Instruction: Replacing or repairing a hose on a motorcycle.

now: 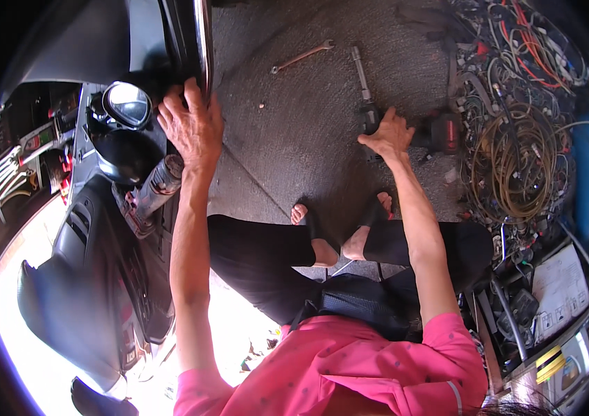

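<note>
Head view: right hand [391, 135] at tool [369, 113] (slender, metal-shafted).

No wording can be read clearly (the white sheet [562, 290] carries print too small).

Pwr tool [368, 116]: blk body, lay on rough grey conc. floor [287, 118], R of ctr. Long silver ext. shaft [361, 73] ran out of the nose, aimed away from wearer & slightly L. Blk/red block [445, 132] sat to R, approx. in line w/ the body; mid-section partly covered, couldn't see the join. Blk panel [182, 41]: upper L, brt. metallic-looking strip [204, 41] along R edge, bottom end partly hidden.
</note>
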A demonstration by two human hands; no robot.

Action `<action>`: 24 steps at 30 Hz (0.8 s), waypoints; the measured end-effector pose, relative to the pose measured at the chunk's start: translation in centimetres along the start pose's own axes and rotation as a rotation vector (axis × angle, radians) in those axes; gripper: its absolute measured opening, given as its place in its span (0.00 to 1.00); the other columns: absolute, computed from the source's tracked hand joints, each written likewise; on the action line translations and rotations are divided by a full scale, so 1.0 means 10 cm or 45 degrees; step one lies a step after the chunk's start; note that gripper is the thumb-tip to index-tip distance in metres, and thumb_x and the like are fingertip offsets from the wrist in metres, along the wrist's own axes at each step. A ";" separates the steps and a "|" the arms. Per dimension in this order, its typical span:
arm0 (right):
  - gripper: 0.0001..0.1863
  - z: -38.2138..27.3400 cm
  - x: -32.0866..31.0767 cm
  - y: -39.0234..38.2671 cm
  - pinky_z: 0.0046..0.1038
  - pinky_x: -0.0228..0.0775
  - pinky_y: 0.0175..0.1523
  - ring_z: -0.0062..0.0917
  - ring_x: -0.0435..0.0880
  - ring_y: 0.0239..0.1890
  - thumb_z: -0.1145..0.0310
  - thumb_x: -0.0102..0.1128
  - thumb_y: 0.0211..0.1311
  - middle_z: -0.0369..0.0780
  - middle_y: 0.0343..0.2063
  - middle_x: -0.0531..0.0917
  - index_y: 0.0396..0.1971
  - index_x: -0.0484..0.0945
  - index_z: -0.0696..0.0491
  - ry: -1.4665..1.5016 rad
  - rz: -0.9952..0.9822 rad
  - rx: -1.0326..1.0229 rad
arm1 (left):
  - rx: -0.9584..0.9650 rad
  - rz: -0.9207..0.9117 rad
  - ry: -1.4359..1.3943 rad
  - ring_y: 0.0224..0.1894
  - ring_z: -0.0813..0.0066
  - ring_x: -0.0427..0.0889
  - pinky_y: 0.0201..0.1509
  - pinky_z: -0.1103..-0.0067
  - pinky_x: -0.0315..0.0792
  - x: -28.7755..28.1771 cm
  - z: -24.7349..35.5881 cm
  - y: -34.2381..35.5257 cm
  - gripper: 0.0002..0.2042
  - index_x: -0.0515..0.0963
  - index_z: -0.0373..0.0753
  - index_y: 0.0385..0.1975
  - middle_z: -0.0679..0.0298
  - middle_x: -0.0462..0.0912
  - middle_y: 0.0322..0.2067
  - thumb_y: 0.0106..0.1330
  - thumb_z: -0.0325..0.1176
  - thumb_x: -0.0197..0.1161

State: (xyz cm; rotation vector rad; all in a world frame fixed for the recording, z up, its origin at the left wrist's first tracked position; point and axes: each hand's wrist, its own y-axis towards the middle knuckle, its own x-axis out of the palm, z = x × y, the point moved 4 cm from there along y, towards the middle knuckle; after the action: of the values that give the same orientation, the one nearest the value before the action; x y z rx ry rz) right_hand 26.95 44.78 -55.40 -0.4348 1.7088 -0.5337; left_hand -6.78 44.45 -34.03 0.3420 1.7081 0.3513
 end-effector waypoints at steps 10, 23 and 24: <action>0.52 0.35 0.13 -0.31 0.50 0.58 0.59 0.37 0.72 0.59 0.49 0.78 0.32 0.47 0.51 0.77 0.58 0.64 0.58 -0.195 -0.103 -0.064 | -0.016 0.012 -0.047 0.46 0.46 0.68 0.52 0.56 0.63 0.00 0.03 -0.02 0.28 0.66 0.36 0.57 0.46 0.67 0.47 0.52 0.26 0.64; 0.27 -0.07 -0.15 0.58 0.42 0.71 0.55 0.48 0.78 0.52 0.55 0.62 0.60 0.54 0.48 0.80 0.53 0.75 0.60 -0.155 0.127 -0.509 | -0.068 -0.487 -0.488 0.56 0.54 0.76 0.59 0.60 0.68 -1.44 0.13 -1.65 0.10 0.82 0.36 0.36 0.52 0.80 0.48 0.53 0.27 0.70; 0.25 -0.31 -0.14 0.73 0.43 0.72 0.54 0.49 0.78 0.51 0.56 0.60 0.62 0.55 0.47 0.79 0.52 0.75 0.60 -0.007 0.351 -0.614 | -0.231 -0.369 -0.304 0.51 0.56 0.77 0.54 0.62 0.70 -1.53 -0.02 -1.75 0.08 0.81 0.36 0.33 0.53 0.80 0.43 0.54 0.26 0.70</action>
State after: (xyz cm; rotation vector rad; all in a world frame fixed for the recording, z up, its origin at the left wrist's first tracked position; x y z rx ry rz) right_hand 24.23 51.95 -57.89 -0.5278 1.8517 0.0867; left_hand -5.08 22.15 -27.59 0.0005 1.4535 0.2387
